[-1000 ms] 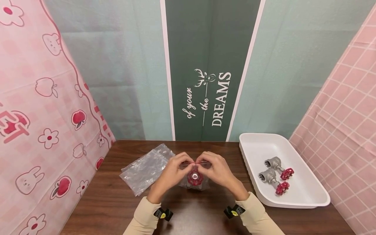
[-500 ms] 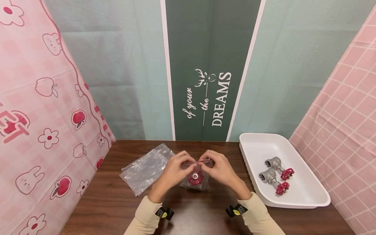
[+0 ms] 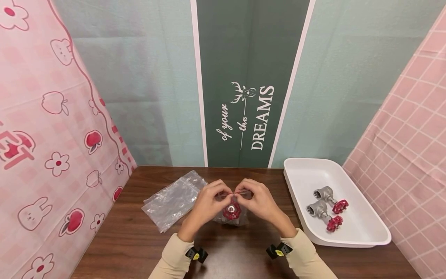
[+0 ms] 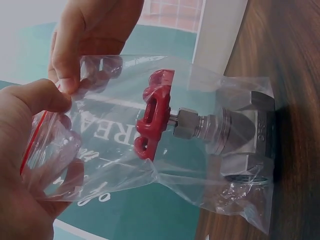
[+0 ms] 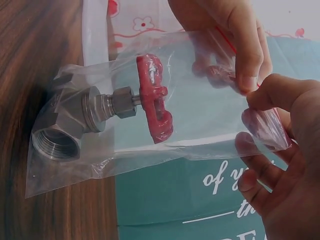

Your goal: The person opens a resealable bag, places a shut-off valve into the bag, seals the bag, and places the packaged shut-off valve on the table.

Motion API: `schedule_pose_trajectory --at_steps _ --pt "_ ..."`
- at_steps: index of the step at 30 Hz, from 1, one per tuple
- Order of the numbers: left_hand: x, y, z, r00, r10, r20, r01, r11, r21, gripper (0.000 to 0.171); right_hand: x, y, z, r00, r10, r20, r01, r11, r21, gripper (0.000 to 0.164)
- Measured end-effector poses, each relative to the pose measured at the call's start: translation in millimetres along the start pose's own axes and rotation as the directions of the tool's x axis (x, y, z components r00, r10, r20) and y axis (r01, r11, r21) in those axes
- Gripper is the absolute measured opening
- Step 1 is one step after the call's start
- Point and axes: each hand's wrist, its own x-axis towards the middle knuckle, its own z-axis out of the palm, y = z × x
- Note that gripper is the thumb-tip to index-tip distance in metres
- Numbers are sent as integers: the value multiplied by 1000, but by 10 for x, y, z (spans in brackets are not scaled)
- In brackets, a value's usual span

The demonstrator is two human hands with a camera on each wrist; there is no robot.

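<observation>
A clear zip bag [image 4: 115,170] with a red strip along its top stands on the table. Inside it sits a steel gate valve [image 5: 75,112], its red handwheel [image 3: 231,209] uppermost. My left hand [image 3: 211,199] pinches the bag's top edge between thumb and fingers. Close beside it, my right hand [image 3: 259,199] pinches the same edge, the thumbs nearly meeting. Through the film in both wrist views, fingers show behind the bag's mouth. The valve's threaded opening [image 5: 57,144] faces sideways at the bag's bottom.
Flat clear bags [image 3: 174,201] lie overlapped on the table [image 3: 139,248] to the left. On the right stands a white tray [image 3: 366,232] holding two more valves [image 3: 325,192] with red handwheels. Printed cloths [image 3: 156,97] hang behind and at both sides.
My right hand shifted slightly right along the bag's top edge, then came back a little toward the left hand. The left hand barely moved, and the valve stays in place.
</observation>
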Motion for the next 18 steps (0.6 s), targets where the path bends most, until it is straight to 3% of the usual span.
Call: schedule_pose_trajectory --at_steps 11,18 --pt "-17 -13 -106 999 -31 5 31 999 10 13 -15 40 -24 1000 26 6 -26 998 58 11" --pt "4 38 -82 998 -44 33 41 996 75 14 -22 45 -28 1000 17 4 -17 997 79 14"
